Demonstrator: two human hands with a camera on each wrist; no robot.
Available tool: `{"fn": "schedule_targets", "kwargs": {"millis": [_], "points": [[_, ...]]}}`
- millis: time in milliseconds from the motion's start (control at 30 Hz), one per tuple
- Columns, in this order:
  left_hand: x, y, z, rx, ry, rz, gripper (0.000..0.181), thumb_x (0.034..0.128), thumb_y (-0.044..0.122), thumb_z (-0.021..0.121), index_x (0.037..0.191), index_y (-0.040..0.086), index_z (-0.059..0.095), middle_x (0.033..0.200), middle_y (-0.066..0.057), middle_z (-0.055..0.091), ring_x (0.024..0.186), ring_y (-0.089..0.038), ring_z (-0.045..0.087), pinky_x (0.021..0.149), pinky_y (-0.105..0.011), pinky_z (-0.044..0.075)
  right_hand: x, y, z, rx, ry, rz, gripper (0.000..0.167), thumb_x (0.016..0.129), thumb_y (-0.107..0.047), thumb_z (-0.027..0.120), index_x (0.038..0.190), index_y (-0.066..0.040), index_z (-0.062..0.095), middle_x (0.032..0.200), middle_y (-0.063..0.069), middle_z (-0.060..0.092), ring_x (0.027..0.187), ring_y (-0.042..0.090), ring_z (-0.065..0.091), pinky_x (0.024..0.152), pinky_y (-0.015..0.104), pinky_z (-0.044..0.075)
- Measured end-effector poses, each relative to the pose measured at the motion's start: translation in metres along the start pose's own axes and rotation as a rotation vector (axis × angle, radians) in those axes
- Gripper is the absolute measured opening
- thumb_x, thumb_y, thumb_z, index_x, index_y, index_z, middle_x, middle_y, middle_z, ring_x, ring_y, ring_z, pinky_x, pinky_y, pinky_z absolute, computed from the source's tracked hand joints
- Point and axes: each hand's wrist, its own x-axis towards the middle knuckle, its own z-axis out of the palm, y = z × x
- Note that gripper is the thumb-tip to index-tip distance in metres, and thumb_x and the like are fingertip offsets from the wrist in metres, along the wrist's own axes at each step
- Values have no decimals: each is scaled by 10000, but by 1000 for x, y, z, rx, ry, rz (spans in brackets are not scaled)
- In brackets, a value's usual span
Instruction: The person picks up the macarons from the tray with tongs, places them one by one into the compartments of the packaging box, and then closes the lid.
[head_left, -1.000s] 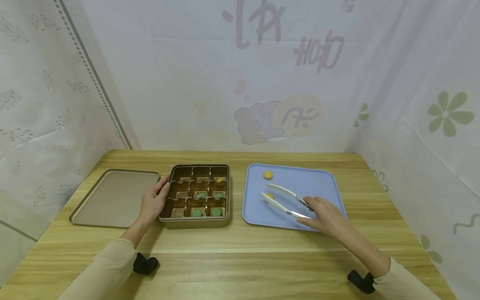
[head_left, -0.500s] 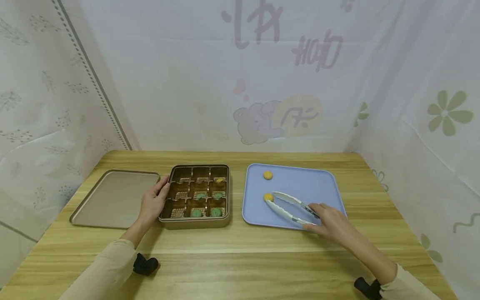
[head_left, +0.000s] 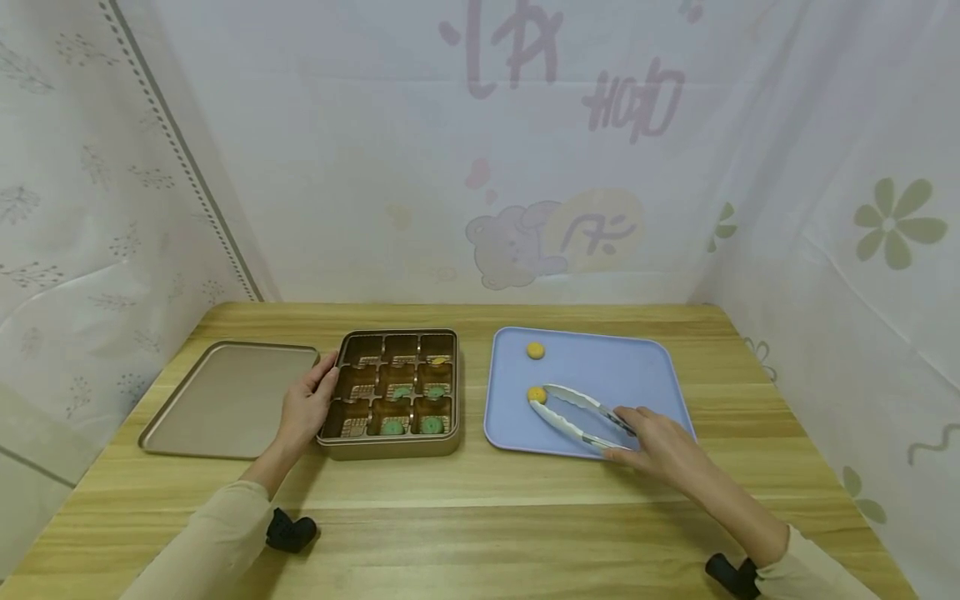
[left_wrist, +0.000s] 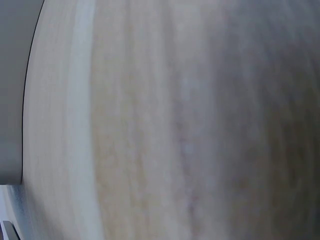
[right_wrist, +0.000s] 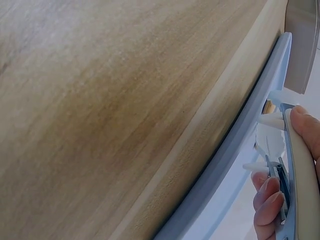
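Note:
In the head view my right hand [head_left: 663, 446] grips white-tipped metal tongs [head_left: 566, 425] over the blue tray [head_left: 630, 367]. The tong tips stand apart on either side of a small round yellow pastry [head_left: 536, 395]. A second yellow pastry [head_left: 536, 351] lies farther back on the tray. My left hand [head_left: 306, 408] rests against the left side of a bronze box [head_left: 390, 449], its fingers fairly straight. The box's compartments hold several green pastries [head_left: 432, 425] and a yellow one [head_left: 438, 361]. The right wrist view shows the tongs' handle [right_wrist: 302, 185] between thumb and fingers.
A flat bronze lid [head_left: 232, 400] lies left of the box. All of it stands on a wooden table [head_left: 480, 533], with patterned curtains [head_left: 375, 167] behind and at the sides. The left wrist view shows mostly blurred tabletop and the box's side [left_wrist: 12, 100].
My right hand has moved slightly right and lower, bringing the tong tips down around the nearer yellow pastry, with a narrower gap. The left hand and box stay put.

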Motion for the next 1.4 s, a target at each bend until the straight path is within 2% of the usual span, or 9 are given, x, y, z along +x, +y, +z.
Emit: {"fn": "schedule_targets", "kwargs": {"millis": [133, 500, 800, 1400], "points": [[0, 0, 0, 2, 0, -5, 502, 1025, 311, 380, 1453, 49, 355, 1479, -154, 354, 1363, -330, 320, 1070, -477, 330, 1, -1, 0, -9, -4, 3, 594, 751, -345, 778, 1158, 50, 604, 1016, 212, 656, 893, 337, 648, 703, 450, 543], [-1, 1, -1, 14, -8, 25, 503, 1026, 294, 386, 1452, 27, 347, 1488, -181, 328, 1386, -371, 259, 1101, -507, 276, 1, -2, 2, -5, 3, -6, 598, 749, -355, 776, 1157, 48, 606, 988, 193, 659, 867, 313, 651, 678, 428, 544], [-1, 2, -1, 8, -8, 15, 499, 1026, 292, 387, 1454, 37, 347, 1488, -172, 331, 1386, -361, 265, 1101, -499, 279, 1, -4, 2, -2, -3, -4, 586, 765, -337, 768, 1170, 51, 599, 1026, 204, 654, 907, 334, 648, 716, 450, 543], [-2, 3, -1, -12, -9, 11, 498, 1026, 288, 388, 1454, 37, 347, 1489, -168, 330, 1381, -350, 280, 1097, -489, 292, 2, -3, 6, 5, 28, -23, 563, 758, -326, 776, 1148, 45, 610, 965, 175, 662, 852, 289, 651, 668, 408, 537]]}}
